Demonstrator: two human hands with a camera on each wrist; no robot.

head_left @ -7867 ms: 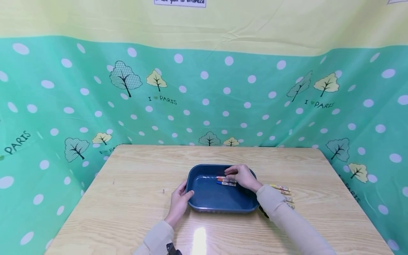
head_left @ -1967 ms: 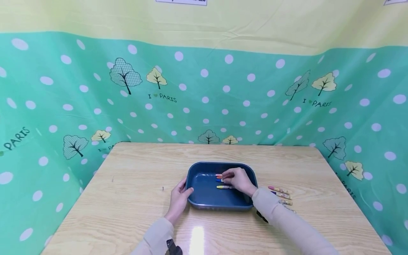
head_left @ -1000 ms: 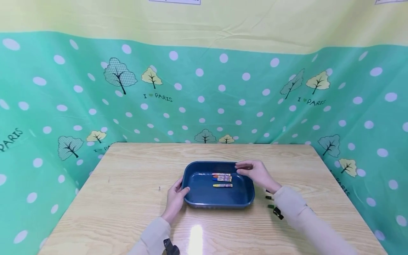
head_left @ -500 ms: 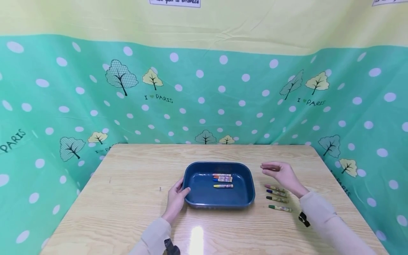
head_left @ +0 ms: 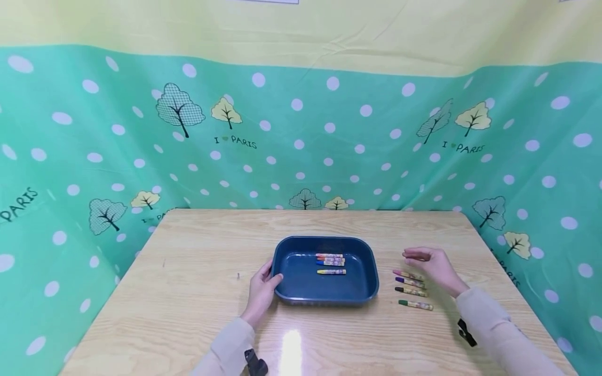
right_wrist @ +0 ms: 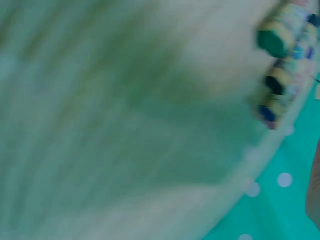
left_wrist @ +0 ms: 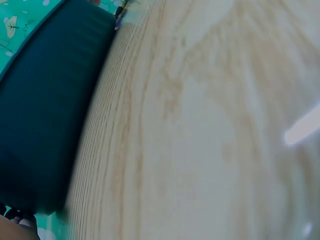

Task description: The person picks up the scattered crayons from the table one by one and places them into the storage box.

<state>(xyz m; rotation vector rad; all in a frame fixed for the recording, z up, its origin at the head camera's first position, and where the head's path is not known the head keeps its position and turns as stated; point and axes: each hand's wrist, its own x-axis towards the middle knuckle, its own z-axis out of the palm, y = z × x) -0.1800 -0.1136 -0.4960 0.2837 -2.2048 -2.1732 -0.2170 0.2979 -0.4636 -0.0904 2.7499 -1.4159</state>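
Observation:
My left hand grips the left rim of a dark blue tray, thumb over the edge. The tray's outer wall fills the left of the left wrist view. Inside the tray lie several crayons, among them a blue crayon and, a little apart, a yellow crayon. My right hand hovers with nothing visible in its fingers, just beyond a row on the table: a pink crayon, a dark purple-blue crayon, a black crayon and a green crayon.
The wooden table runs back to a green dotted curtain that also hangs along both sides. A tiny dark mark shows on the tabletop left of the tray.
A yellow crayon has joined the others in the tray since the earliest frame. Lately my right hand has left the tray and moved right to the table crayons. My left hand keeps its grip.

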